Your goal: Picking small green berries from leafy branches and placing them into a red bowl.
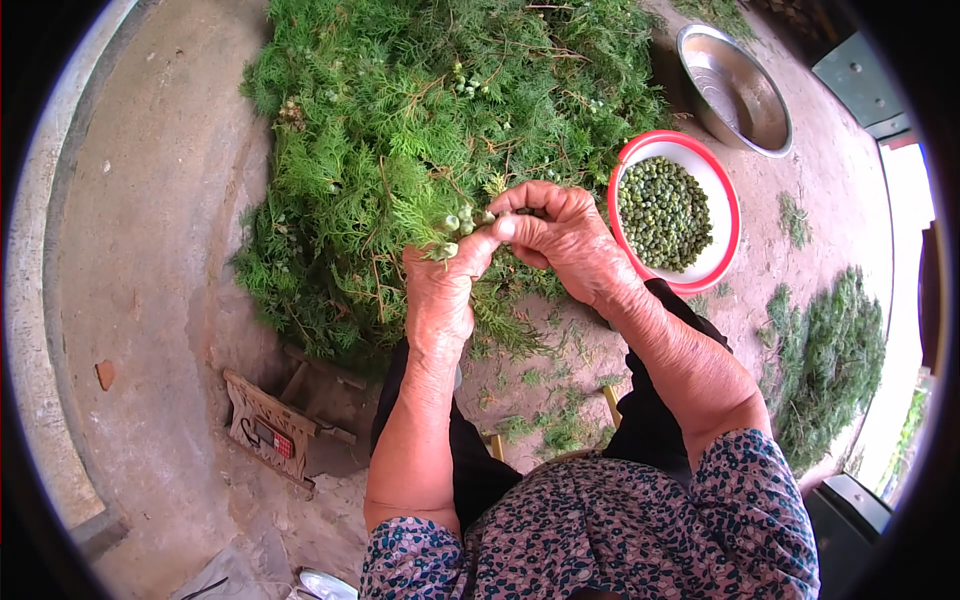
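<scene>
My left hand (442,300) grips a leafy conifer sprig (417,217) that bears several pale green cones (459,223). Thumb and forefinger of my right hand (559,232) are pinched at the cones, touching the tip of my left thumb. Small dark green pieces show partly under the right fingers, and the curled fingers hide how many the hand holds. Beyond both hands spreads a large heap of cut conifer branches (465,97), some with cones on them. Right of my right hand stands a white basin with a red rim (731,202), partly filled with picked green cones (664,214).
A steel basin (772,127) stands tilted at the upper right. Loose greenery (832,367) lies on the floor to the right. At the lower left is a wooden stool (244,394) with a small red-keyed device (274,436) on it. Leaf scraps litter the floor between my legs.
</scene>
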Available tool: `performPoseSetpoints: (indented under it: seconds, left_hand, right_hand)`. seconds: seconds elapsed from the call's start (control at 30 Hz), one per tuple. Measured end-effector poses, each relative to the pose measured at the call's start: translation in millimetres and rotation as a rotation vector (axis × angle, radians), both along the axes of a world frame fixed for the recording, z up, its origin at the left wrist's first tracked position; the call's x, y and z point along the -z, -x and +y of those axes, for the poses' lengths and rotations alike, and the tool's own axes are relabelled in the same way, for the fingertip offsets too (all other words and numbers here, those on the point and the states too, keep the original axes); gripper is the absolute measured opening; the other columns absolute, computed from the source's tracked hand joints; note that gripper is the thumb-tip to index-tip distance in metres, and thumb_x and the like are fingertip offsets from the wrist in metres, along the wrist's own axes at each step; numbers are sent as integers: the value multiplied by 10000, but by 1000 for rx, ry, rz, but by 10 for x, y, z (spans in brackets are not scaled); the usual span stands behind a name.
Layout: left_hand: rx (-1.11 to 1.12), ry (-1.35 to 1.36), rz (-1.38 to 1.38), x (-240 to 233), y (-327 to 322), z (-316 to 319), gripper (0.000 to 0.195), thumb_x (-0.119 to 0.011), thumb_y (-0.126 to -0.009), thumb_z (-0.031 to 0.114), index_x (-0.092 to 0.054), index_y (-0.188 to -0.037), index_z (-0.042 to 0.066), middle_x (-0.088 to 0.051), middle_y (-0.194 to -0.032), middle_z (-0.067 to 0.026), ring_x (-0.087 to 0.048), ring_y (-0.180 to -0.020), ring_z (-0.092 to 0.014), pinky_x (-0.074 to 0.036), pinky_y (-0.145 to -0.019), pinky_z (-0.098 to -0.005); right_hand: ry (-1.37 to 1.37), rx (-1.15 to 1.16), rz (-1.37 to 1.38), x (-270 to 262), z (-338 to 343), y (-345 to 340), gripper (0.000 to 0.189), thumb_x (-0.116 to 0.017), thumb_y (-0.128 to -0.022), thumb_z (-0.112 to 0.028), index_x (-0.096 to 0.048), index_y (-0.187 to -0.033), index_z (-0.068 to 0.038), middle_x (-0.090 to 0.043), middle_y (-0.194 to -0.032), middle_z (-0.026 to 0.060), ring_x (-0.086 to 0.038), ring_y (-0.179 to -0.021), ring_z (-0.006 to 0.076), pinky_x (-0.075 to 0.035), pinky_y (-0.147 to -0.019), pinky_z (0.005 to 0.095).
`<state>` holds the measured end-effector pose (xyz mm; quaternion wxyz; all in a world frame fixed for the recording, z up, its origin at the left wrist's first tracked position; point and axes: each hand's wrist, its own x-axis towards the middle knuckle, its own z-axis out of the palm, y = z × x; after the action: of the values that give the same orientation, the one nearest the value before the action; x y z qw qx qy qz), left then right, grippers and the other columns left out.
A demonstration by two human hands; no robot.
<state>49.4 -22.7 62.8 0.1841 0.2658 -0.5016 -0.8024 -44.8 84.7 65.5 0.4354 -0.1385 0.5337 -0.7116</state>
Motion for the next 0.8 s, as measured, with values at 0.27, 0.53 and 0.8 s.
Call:
performPoseSetpoints:
  seconds: [0.27, 0.53, 0.8]
  left_hand:
    - [-32, 42, -22, -20, -3, 17, 92, -673, -720, 39, -593, -746, 77, -517, -632, 62, -404, -527, -30, -282, -460, -199]
    - [8, 132, -81, -23, -25, 40, 88, -679, -730, 60, -592, -737, 65, -513, -616, 61, -409, -526, -29, -293, -463, -203]
    - [85, 95, -36, -69, -23, 0, 111, -686, -739, 90, -613, -793, 26, -523, -606, 33, -423, -505, -51, -321, -458, -204]
  right_hand:
    - [100, 99, -267, -55, -1, 26, 124, -599, -844, -141, -617, -906, -35, -531, -627, -30, -467, -521, 49, -360, -443, 185]
    - [5, -34, -16, 56, 24, 28, 103, -602, -836, -107, -594, -886, -17, -536, -644, -13, -452, -518, 49, -343, -431, 183]
    - [251, 99, -372, 57, 64, 186, 56, -558, -840, -78, -569, -863, -29, -580, -702, 34, -508, -535, 83, -358, -434, 203]
